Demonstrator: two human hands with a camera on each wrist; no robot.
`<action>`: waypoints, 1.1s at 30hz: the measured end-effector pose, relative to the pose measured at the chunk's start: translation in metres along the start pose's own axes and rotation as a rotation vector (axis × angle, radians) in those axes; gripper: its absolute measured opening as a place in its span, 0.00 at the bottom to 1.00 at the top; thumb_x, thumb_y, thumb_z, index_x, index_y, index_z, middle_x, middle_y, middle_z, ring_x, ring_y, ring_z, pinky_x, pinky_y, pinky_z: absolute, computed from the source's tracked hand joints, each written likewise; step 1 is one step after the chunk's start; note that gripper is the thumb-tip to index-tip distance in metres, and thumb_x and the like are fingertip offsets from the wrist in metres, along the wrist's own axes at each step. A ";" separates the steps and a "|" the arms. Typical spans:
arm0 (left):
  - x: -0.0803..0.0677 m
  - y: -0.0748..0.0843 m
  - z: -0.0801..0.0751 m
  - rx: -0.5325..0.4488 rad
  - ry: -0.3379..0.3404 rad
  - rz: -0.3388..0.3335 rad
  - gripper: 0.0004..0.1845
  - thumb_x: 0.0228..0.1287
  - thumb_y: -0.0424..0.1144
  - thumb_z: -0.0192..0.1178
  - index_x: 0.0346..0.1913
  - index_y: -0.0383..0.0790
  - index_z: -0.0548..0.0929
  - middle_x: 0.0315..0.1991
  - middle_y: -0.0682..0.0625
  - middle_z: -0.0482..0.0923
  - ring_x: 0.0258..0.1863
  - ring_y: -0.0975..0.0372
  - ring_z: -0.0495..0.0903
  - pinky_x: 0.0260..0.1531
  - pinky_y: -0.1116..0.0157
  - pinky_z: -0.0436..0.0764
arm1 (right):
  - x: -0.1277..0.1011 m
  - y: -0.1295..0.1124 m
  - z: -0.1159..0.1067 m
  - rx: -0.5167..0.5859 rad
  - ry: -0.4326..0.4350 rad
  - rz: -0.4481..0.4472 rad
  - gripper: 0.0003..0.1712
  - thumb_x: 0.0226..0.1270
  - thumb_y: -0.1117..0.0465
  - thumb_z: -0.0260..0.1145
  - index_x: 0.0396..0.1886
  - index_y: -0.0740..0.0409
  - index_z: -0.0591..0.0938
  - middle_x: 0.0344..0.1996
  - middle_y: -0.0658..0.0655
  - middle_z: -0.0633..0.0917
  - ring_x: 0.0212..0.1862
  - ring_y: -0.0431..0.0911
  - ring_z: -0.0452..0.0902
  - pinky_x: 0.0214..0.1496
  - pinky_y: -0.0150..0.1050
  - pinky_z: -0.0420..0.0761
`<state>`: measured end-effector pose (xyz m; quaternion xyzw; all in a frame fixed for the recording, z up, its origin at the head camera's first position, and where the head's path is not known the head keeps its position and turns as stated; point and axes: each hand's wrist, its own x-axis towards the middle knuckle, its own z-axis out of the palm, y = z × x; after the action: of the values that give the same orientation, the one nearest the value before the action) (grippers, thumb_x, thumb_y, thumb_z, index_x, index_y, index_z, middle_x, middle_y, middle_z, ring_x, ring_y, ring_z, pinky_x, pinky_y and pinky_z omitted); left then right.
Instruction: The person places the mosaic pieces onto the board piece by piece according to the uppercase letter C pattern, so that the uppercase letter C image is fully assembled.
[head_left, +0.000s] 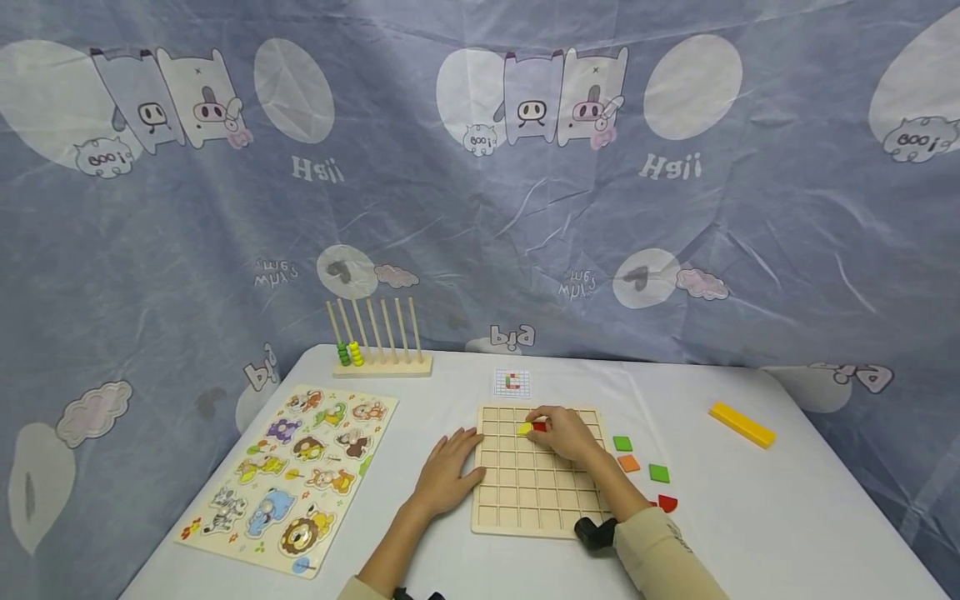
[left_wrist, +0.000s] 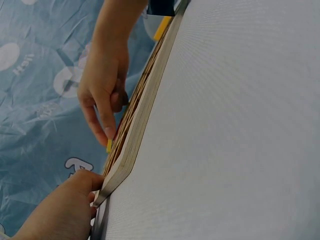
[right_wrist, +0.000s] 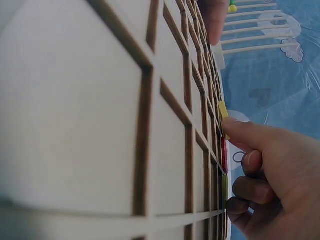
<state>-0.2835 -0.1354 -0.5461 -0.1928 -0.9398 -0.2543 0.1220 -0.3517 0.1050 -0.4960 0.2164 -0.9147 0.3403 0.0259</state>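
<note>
A wooden grid board [head_left: 517, 479] with square recesses lies on the table. Between thumb and fingertips my right hand [head_left: 564, 433] pinches a yellow piece [head_left: 524, 428], tilted over an upper cell in the right wrist view. Right beside it a red piece [head_left: 539, 427] sits in the grid, partly covered by the hand. A green piece [right_wrist: 224, 187] shows farther along that row in the right wrist view. My left hand [head_left: 447, 473] lies at the board's left side, its fingers spread and its fingertips touching the edge.
Green [head_left: 622, 443], orange [head_left: 628, 463] and red [head_left: 667, 503] pieces lie right of the board. Behind it is a pattern card [head_left: 512, 383]. An animal puzzle [head_left: 300, 475] and a bead rack [head_left: 383, 367] stand left; a yellow bar [head_left: 742, 425] lies far right.
</note>
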 end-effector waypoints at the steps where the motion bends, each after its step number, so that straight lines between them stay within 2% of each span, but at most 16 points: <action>1: 0.000 0.000 0.000 -0.001 0.002 0.001 0.30 0.62 0.52 0.52 0.65 0.45 0.67 0.67 0.49 0.62 0.68 0.54 0.55 0.66 0.52 0.50 | 0.000 0.000 0.000 0.002 0.001 0.004 0.15 0.55 0.57 0.70 0.42 0.56 0.83 0.11 0.48 0.69 0.14 0.39 0.58 0.15 0.31 0.58; 13: -0.001 0.002 0.002 0.003 -0.006 -0.002 0.29 0.62 0.51 0.52 0.65 0.45 0.67 0.67 0.49 0.62 0.68 0.54 0.55 0.66 0.52 0.50 | 0.002 0.006 0.005 -0.037 0.001 0.036 0.15 0.53 0.56 0.72 0.41 0.53 0.83 0.12 0.47 0.69 0.15 0.39 0.59 0.16 0.32 0.58; 20: 0.000 0.004 0.003 0.002 0.006 0.002 0.29 0.62 0.51 0.52 0.65 0.45 0.67 0.66 0.49 0.62 0.67 0.54 0.56 0.66 0.51 0.51 | -0.002 0.007 0.002 -0.034 0.011 0.013 0.17 0.52 0.57 0.72 0.43 0.54 0.83 0.11 0.47 0.68 0.14 0.38 0.57 0.15 0.31 0.57; 25: -0.002 0.005 0.004 0.003 -0.009 0.003 0.29 0.62 0.51 0.52 0.65 0.44 0.67 0.66 0.49 0.62 0.67 0.54 0.56 0.66 0.51 0.51 | -0.012 0.010 -0.006 -0.003 0.003 0.030 0.18 0.55 0.56 0.70 0.46 0.54 0.82 0.08 0.46 0.64 0.12 0.38 0.52 0.13 0.30 0.54; 33: -0.001 0.002 0.000 0.005 0.007 0.008 0.29 0.62 0.51 0.52 0.65 0.43 0.67 0.67 0.48 0.62 0.68 0.53 0.55 0.66 0.51 0.49 | -0.029 0.018 -0.039 -0.001 0.073 0.054 0.18 0.60 0.53 0.65 0.48 0.56 0.81 0.07 0.47 0.61 0.11 0.39 0.48 0.11 0.30 0.53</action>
<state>-0.2820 -0.1338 -0.5452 -0.1953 -0.9393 -0.2521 0.1268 -0.3367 0.1525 -0.4826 0.1792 -0.9189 0.3480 0.0501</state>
